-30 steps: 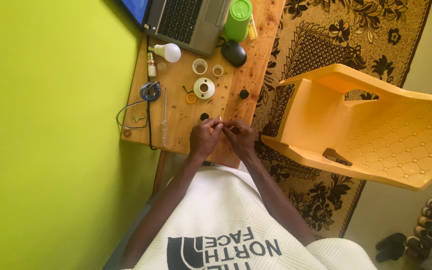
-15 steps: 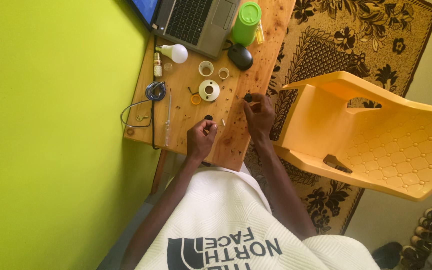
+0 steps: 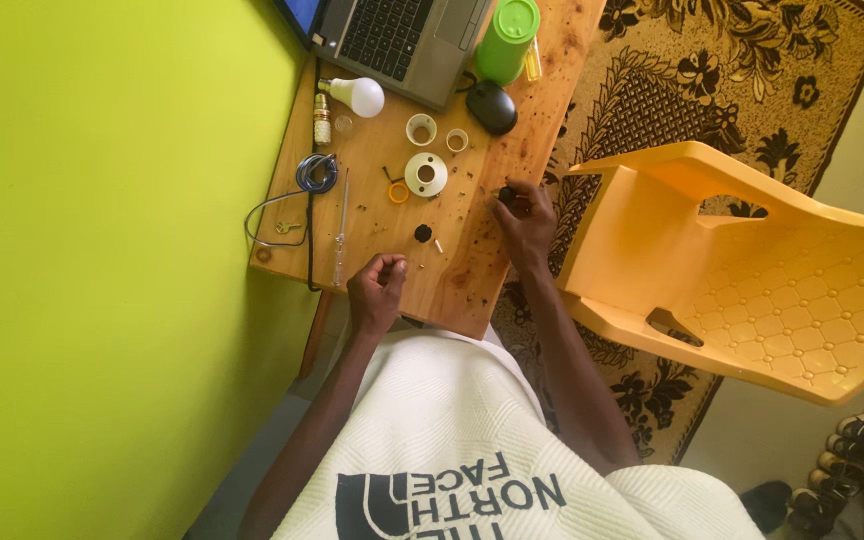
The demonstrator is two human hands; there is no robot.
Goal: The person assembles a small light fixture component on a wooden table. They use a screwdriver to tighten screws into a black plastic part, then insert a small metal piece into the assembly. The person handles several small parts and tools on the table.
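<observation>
My right hand (image 3: 527, 218) reaches to the right edge of the wooden table (image 3: 472, 290), its fingertips closed on a small black part (image 3: 505, 195). My left hand (image 3: 377, 290) rests near the table's front edge with its fingers curled shut; nothing shows in it. Between the hands lie a small black piece (image 3: 422, 233) and a tiny white piece (image 3: 439, 246). Farther back are a white round disc (image 3: 425, 174) with a hole and an orange ring (image 3: 398, 192).
At the back of the table are a laptop (image 3: 402, 35), green cup (image 3: 507, 27), black mouse (image 3: 492, 106), white bulb (image 3: 362, 97) and two white rings (image 3: 420, 129). A blue wire coil (image 3: 316, 172) and thin screwdriver (image 3: 340, 230) lie left. A tipped yellow chair (image 3: 752, 270) stands right on a rug.
My hands were together at the table's front edge; the right hand has moved away to the right edge and taken a small black part. The left stayed near the front.
</observation>
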